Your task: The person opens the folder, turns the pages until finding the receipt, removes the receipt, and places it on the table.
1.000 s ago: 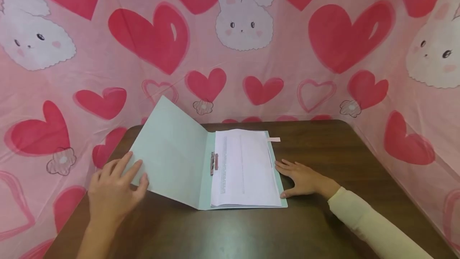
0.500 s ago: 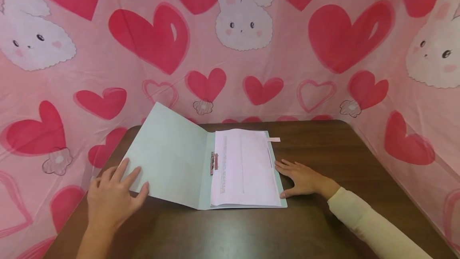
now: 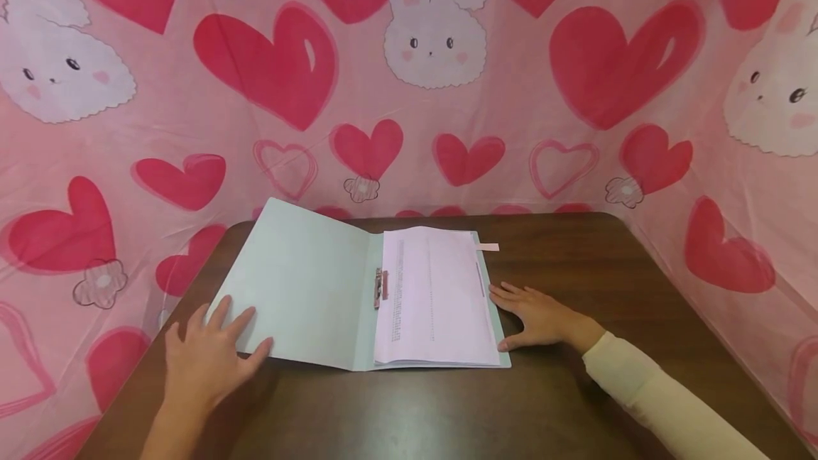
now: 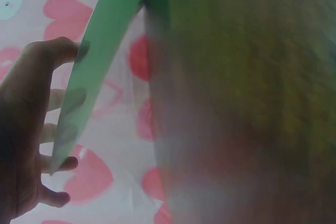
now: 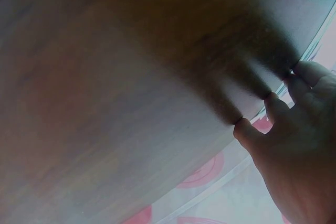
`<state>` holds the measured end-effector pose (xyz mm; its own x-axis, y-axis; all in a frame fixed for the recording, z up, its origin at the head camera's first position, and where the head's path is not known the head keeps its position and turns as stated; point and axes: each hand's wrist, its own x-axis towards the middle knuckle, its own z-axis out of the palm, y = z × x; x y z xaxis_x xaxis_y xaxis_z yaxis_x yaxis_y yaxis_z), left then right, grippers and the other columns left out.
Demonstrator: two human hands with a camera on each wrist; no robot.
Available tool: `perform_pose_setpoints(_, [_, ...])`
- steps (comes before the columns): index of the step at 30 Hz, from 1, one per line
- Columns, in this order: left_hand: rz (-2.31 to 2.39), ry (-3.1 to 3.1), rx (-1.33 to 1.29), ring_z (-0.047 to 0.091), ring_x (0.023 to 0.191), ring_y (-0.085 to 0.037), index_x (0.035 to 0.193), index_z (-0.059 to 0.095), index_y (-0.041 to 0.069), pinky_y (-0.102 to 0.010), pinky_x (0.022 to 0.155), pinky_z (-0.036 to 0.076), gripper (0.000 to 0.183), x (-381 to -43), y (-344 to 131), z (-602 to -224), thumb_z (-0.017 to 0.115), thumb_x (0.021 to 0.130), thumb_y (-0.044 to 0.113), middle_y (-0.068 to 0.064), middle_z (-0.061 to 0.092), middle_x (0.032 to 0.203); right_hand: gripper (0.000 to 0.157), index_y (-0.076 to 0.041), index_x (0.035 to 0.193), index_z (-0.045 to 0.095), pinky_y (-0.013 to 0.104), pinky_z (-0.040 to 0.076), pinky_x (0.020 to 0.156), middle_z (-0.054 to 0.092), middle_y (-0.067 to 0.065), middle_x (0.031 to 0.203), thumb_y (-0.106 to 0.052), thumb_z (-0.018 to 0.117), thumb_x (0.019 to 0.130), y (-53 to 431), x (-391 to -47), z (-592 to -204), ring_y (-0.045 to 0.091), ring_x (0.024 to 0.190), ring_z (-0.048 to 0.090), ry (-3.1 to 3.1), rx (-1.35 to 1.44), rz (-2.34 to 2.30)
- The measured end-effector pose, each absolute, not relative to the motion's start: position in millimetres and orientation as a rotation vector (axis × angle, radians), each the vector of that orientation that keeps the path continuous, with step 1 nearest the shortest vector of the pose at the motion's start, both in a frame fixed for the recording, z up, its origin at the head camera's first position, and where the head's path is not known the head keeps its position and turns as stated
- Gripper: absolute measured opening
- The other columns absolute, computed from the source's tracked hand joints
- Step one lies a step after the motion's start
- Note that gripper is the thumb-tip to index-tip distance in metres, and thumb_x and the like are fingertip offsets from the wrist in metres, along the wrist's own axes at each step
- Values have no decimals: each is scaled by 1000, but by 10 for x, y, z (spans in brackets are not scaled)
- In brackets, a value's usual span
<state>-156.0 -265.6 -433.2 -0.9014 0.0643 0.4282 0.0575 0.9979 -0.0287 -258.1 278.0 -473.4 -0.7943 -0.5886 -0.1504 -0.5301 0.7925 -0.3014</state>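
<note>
A pale green file folder lies opened on the table, its front cover slanting up toward the left. White printed sheets rest on its right half beside a metal clip near the spine. My left hand has spread fingers laid on the cover's outer left edge. In the left wrist view, fingertips of the left hand show through the translucent cover, seen from below. My right hand rests on the table, fingertips and thumb touching the folder's right edge, fingers extended.
The dark wooden table carries the folder near its middle. A small pink tab sticks out at the folder's upper right. A pink curtain with hearts and rabbits surrounds the back and sides.
My left hand has moved downward with the front cover, which now tilts lower to the left. The right hand and the sheets stay in place.
</note>
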Motion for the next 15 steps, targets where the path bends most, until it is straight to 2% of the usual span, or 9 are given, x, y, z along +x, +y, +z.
perform_pose_setpoints(5, [4,-2852,-54,47,125,-55,131,67,18,-84,96,32,68,-1553,-2721,-4422,65,83,65,-27,54,141,109,-8,159,33,72,21,120,28,13,169,-73,69,79,2778,-2590,-4747,44,156,25,2745,-871,-359])
perform_pose_setpoints(10, [4,-2920,-72,43,130,-55,133,65,18,-84,98,29,74,-1556,-2751,-4522,59,85,73,-28,54,142,108,-10,159,33,70,20,122,27,11,169,-73,69,79,2778,-2587,-4745,42,157,24,2741,-848,-356])
perform_pose_setpoints(15, [12,-2935,-108,46,130,-54,133,65,18,-80,97,34,74,-1545,-2755,-4578,60,84,73,-28,56,139,109,-10,159,32,71,20,121,27,11,170,-73,68,78,2770,-2580,-4731,42,157,24,2738,-842,-350])
